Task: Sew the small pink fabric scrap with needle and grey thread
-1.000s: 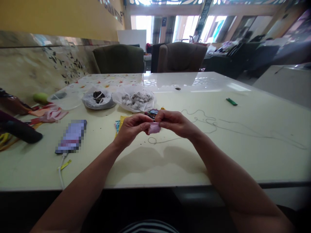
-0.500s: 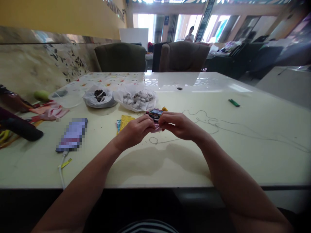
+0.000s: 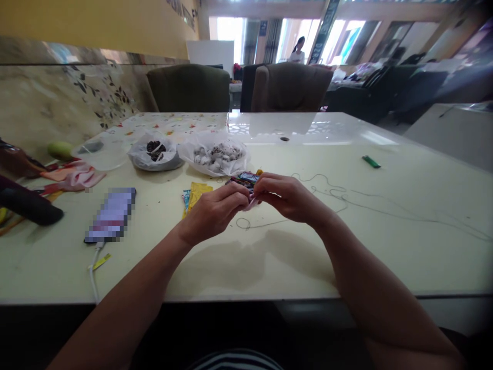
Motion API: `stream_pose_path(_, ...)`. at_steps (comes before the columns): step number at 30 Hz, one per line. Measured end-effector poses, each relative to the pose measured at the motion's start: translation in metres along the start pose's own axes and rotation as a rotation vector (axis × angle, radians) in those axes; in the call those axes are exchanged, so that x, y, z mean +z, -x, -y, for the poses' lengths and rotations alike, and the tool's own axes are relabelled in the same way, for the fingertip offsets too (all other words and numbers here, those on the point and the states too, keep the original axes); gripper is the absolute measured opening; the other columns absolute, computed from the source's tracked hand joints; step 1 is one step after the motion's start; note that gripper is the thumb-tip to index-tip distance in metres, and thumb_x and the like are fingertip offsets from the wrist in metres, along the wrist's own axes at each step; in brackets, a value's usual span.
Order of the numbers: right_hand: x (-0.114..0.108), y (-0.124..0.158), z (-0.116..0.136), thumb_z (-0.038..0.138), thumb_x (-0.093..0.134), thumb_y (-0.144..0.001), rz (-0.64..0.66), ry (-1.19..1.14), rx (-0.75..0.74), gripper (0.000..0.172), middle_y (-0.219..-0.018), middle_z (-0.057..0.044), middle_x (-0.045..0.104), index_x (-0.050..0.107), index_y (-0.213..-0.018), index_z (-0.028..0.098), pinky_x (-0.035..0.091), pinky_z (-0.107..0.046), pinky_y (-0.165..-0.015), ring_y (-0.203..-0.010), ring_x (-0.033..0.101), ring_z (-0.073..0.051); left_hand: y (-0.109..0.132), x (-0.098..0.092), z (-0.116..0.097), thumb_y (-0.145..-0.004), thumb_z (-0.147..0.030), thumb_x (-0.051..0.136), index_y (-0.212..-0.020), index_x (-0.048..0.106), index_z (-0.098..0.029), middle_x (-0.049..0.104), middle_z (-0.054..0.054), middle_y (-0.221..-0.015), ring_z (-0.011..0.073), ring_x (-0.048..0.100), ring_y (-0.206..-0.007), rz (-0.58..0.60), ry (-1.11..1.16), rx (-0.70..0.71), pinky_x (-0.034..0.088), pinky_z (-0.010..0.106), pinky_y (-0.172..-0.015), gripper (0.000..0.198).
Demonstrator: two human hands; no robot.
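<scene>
My left hand and my right hand meet over the table, fingers closed in a pinch. Between their fingertips is a small pink piece, soft and folded; cloth or wrapper, I cannot tell. Just behind the fingers lies a dark, multicoloured bundle, partly hidden by both hands. Beside my left hand are a yellow packet or folded cloth and a blue patterned piece. A thin dark thread runs in loops under and to the right of my hands.
Behind stand a bag of whitish lumps and a bag of dark bits. Left are a charging phone, a dark bottle-like cylinder and pink cloth. A green lighter-like object lies right. A person is far off.
Both hands have drawn slightly closer together around the pink piece, and the right fingers have bent more. The view has shifted slightly. The far person has changed posture.
</scene>
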State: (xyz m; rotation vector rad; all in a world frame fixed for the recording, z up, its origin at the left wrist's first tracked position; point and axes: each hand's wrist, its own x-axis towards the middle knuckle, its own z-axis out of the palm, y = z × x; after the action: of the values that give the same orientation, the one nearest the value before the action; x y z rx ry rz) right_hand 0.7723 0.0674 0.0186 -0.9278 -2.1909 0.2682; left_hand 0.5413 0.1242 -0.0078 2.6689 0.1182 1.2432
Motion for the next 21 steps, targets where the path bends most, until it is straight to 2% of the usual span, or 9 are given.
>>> stream_pose_path(7, 0.0025, -0.0023, 0.0011, 0.016, 0.054, -0.101, 0.012, -0.032, -0.040, 0.013, -0.089, -0.003, 0.064, 0.061, -0.090, 0.019, 0.048, -0.027, -0.070, -0.081, 0.058, -0.013, -0.0002, -0.0024, -0.0009, -0.101, -0.015, 0.050, -0.096, 0.057, -0.021, 0.068, 0.005, -0.095, 0.0136, 0.064, -0.084, 0.091, 0.057, -0.059, 0.051, 0.025, -0.074, 0.010)
stream_pose_path(11, 0.0031, -0.0016, -0.0006, 0.018, 0.055, -0.101, 0.035, -0.054, -0.007, 0.013, -0.092, -0.004, 0.064, 0.063, -0.091, 0.019, 0.049, -0.027, -0.070, -0.081, 0.059, -0.013, -0.0030, -0.0044, -0.0010, -0.101, -0.014, 0.052, -0.097, 0.058, -0.019, 0.066, 0.004, -0.091, 0.0117, 0.061, -0.078, 0.062, 0.085, -0.071, 0.050, 0.023, -0.071, 0.009)
stream_pose_path(21, 0.0041, -0.0011, -0.0020, 0.014, 0.054, -0.100, 0.040, -0.025, -0.024, 0.013, -0.088, -0.003, 0.065, 0.062, -0.092, 0.020, 0.048, -0.026, -0.069, -0.079, 0.060, -0.013, -0.0015, 0.0018, 0.0033, -0.098, -0.018, 0.060, -0.095, 0.067, -0.018, 0.068, 0.005, -0.094, 0.0135, 0.067, -0.084, 0.000, 0.095, -0.152, 0.054, 0.025, -0.077, 0.008)
